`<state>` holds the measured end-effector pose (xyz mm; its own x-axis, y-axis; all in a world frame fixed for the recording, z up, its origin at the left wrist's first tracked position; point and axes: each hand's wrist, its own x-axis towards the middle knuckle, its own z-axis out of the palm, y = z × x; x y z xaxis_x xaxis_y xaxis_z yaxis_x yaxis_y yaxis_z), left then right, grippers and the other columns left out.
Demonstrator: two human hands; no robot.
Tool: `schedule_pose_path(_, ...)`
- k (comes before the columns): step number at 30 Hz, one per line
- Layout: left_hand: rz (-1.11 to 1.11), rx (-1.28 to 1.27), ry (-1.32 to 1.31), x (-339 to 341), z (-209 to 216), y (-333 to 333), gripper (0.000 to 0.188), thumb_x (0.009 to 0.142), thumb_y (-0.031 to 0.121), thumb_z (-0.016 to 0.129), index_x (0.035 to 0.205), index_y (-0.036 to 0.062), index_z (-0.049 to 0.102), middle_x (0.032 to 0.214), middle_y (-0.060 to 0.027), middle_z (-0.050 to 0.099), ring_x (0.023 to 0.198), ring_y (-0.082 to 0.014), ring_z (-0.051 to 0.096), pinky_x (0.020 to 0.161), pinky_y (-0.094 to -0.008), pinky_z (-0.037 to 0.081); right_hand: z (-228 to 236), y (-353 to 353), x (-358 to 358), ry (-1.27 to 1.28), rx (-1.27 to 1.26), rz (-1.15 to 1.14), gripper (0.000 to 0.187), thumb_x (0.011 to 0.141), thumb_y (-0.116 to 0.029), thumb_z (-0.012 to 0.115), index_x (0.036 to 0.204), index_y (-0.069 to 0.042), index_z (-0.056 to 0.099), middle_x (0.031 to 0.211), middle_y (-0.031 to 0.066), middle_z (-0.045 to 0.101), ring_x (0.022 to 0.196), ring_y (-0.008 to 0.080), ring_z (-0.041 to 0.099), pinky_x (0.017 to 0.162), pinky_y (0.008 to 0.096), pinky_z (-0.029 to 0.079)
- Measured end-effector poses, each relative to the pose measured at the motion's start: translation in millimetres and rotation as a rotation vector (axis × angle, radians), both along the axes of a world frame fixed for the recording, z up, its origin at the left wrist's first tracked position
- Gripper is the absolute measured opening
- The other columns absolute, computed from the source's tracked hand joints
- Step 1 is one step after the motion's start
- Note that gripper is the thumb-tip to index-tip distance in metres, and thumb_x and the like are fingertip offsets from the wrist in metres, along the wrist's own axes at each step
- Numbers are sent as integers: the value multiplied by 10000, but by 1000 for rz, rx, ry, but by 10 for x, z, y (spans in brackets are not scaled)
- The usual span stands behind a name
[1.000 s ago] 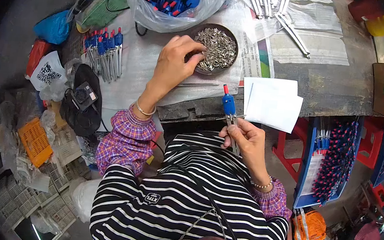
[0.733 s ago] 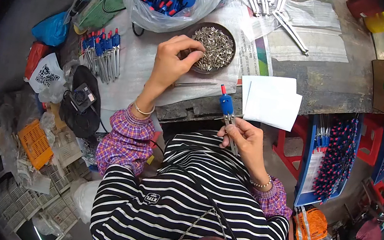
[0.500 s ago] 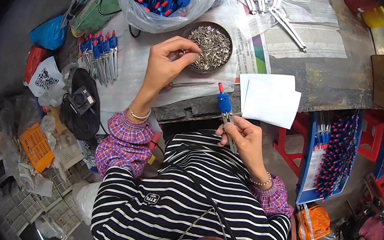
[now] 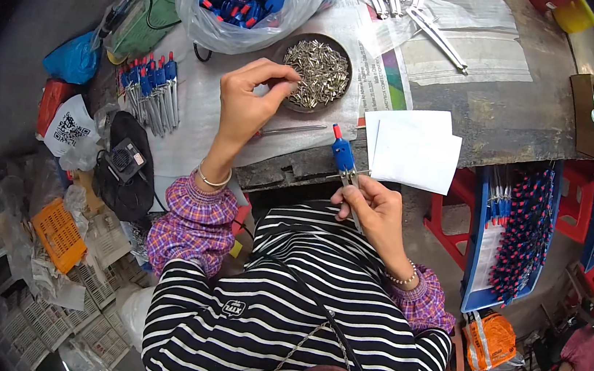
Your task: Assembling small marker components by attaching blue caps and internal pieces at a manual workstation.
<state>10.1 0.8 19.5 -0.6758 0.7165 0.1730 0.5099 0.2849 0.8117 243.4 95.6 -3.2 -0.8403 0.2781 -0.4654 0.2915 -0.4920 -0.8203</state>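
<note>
My right hand point(image 4: 376, 211) grips a drawing compass point(image 4: 344, 157) by its metal legs, in front of the table edge. The compass has a blue head with a red tip pointing up and away. A thin metal piece sticks out sideways at its legs. Over the left rim of a round dark bowl point(image 4: 294, 46), my left hand point(image 4: 249, 99) is closed in a pinch. Whatever lies between its thumb and forefinger is too small to make out. Many small silvery metal pins point(image 4: 317, 74) fill the bowl.
A clear plastic bag point(image 4: 302, 10) of blue compass heads stands behind the bowl. Several compasses point(image 4: 152, 92) lie at left; metal legs point(image 4: 438, 40) lie at back right. A screwdriver point(image 4: 292, 129) and white papers point(image 4: 417, 155) lie near the edge. A blue tray point(image 4: 481, 272) of compasses is at right.
The whole view has shifted slightly, so table things sit a little further left. Both hands keep nearly the same pose, the left by the bowl, the right on the compass.
</note>
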Motion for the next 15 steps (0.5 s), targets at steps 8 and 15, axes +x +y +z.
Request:
schedule_pose_path(8, -183, -49, -119, 240, 173, 5, 156, 704, -91, 615, 816, -4, 680, 805, -93, 664, 736, -147, 624, 671, -246, 480, 8, -5, -15, -10, 74, -14, 152, 911, -52, 533, 879, 74, 612, 772, 79, 650, 581, 64, 566, 542, 195, 486)
schedule_pose_path(15, -352, 1, -90, 558, 245, 22, 177, 626, -103, 635, 773, -6, 653, 779, -98, 643, 687, -172, 610, 614, -257, 475, 79, -34, -29, 4, 197, -32, 140, 894, -46, 543, 845, 63, 617, 729, 58, 652, 561, 59, 566, 516, 187, 453)
